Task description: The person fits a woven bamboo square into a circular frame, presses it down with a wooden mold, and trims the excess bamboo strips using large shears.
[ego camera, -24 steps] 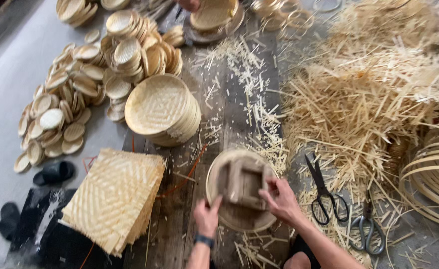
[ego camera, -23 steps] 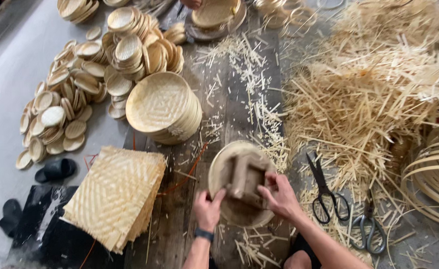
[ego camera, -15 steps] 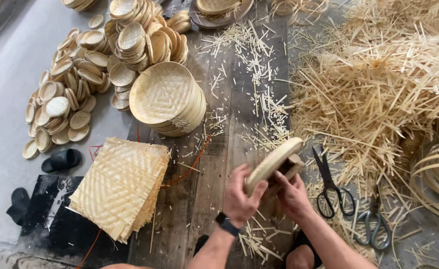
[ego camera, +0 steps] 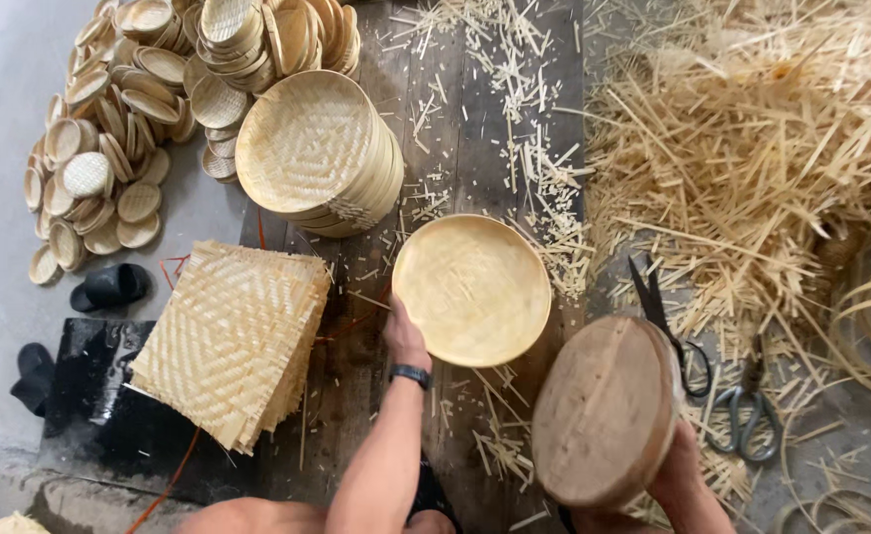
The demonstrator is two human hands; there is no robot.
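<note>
Tilting near the floor's front edge, the round wooden mould [ego camera: 606,410] sits clasped in the right hand [ego camera: 681,465]. Farther in, the left hand [ego camera: 405,341] pinches the woven bamboo plate [ego camera: 472,289] mid-floor, before stacked plates [ego camera: 319,150].

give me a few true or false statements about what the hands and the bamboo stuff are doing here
1. The left hand grips the rim of a round woven bamboo tray. True.
2. The right hand holds the scissors. False: it holds a round wooden mould; the black-handled scissors lie beside it on the floor.
3. The stack of square woven mats lies to the left of the left hand. True.
4. The pile of bamboo strips is stacked on the square mats. False: it lies at the right, apart from them.
5. A stack of round woven trays sits above the held tray in the picture. True.
</note>
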